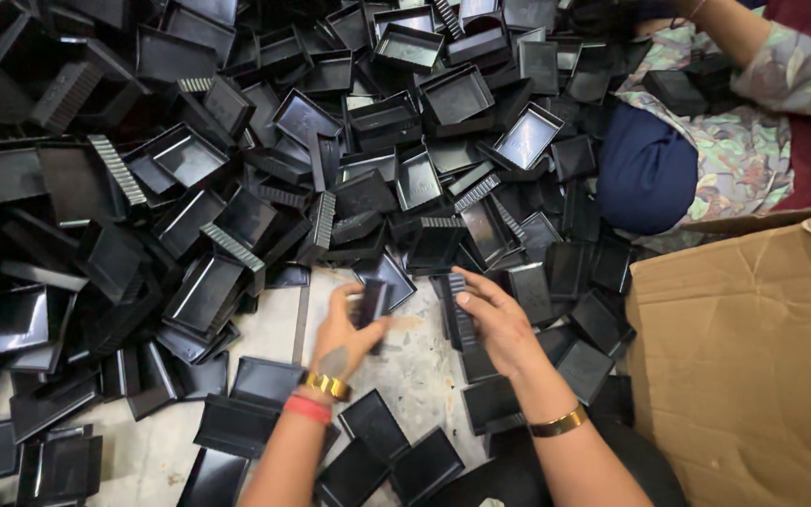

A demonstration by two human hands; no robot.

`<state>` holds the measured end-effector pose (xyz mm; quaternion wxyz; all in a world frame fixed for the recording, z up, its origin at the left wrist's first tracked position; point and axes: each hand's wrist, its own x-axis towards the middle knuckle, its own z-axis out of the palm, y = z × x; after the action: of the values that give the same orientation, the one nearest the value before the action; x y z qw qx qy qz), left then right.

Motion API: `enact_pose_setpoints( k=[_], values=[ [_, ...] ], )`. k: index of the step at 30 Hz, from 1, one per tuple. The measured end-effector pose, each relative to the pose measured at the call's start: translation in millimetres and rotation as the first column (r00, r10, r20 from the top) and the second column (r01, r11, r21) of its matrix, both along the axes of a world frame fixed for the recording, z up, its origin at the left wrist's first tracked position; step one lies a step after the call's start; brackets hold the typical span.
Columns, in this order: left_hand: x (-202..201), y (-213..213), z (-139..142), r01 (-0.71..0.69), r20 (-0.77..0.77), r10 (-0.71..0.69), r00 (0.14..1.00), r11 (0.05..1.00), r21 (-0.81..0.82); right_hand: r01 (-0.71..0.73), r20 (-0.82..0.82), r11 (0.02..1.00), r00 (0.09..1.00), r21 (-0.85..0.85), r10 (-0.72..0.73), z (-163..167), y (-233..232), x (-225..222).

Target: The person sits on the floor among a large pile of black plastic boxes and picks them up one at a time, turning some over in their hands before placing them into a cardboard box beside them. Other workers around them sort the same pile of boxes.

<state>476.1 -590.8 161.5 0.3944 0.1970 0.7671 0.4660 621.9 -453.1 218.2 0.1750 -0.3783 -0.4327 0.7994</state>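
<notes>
A big heap of small black plastic trays (pixel 265 160) covers the floor in front of me. My left hand (pixel 344 330) grips one black tray (pixel 372 302) by its edge, just above the pale floor. My right hand (pixel 495 324) holds another black tray (pixel 456 312) with a ribbed edge, close beside the left hand. Gold bangles sit on both wrists, and a red band on the left wrist. More flat black trays (pixel 391 451) lie near my forearms.
A brown cardboard box (pixel 753 366) stands at the right. Another person in patterned clothes (pixel 734 141) sits at the top right, with a dark blue cloth (pixel 645 169) beside the heap. A patch of pale floor (pixel 415 366) shows between my arms.
</notes>
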Motion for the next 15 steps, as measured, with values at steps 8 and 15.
enact_pose_setpoints(
  k=[8, 15],
  values=[
    [27, 4, 1, -0.188, 0.600, -0.031, 0.799, 0.936, 0.298, -0.169, -0.107, 0.982, 0.978, 0.079, 0.177, -1, -24, -15],
    [27, 7, -9, -0.254, 0.390, 0.120, 0.913, 0.916, 0.311, -0.471, 0.342, 0.679, 0.881, 0.563, 0.327, -6, -45, -18]
  ],
)
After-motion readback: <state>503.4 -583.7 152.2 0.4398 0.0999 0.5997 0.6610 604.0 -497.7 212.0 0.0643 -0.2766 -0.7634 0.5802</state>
